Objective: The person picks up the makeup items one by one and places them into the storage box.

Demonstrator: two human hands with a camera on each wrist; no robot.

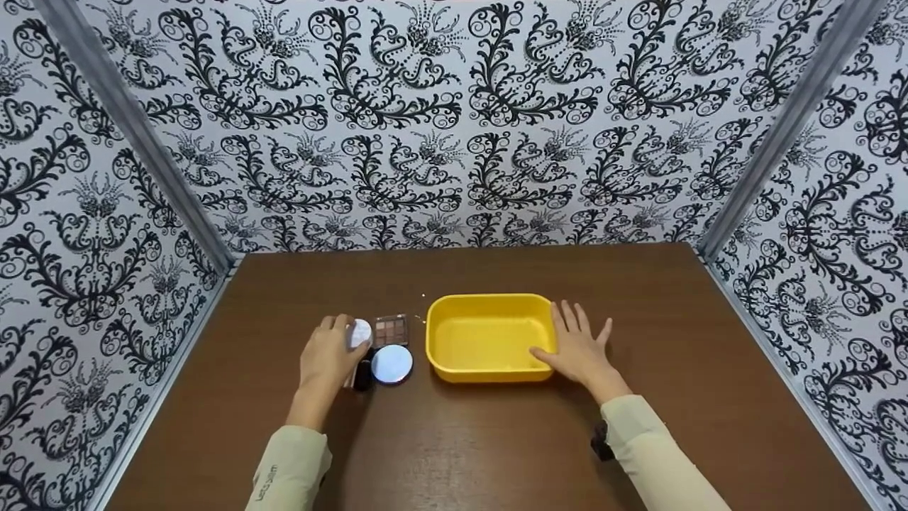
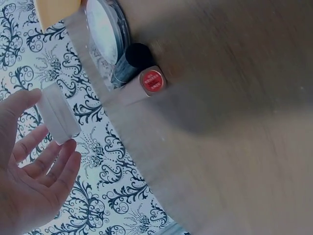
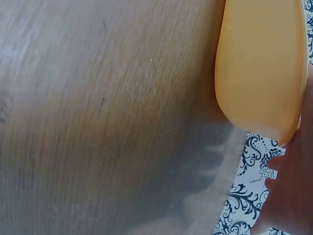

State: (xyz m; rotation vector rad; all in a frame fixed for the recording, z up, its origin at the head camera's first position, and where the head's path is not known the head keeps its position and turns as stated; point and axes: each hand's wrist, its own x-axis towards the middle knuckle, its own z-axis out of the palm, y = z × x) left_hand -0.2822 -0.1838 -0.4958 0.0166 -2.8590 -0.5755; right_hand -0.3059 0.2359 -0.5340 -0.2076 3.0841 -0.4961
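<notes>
My left hand (image 1: 326, 355) pinches a small round whitish jar (image 1: 361, 332) between thumb and fingertips. In the left wrist view the jar (image 2: 58, 113) is held clear of the tabletop. Close by are an eyeshadow palette (image 1: 391, 330), a round compact (image 1: 392, 365) with a shiny pale top and a black-capped tube (image 1: 363, 377). Beside that tube lies another with a red end label (image 2: 152, 81). My right hand (image 1: 578, 351) touches the right side of a yellow plastic basin (image 1: 489, 375), its fingers straight and spread, the thumb over the rim. Nothing lies inside the basin.
The brown wooden table (image 1: 454, 440) is enclosed by black-and-white patterned walls (image 1: 454, 128) at the back and sides. A small black object (image 1: 601, 443) shows beside the right sleeve. Tiny light specks lie left of the basin.
</notes>
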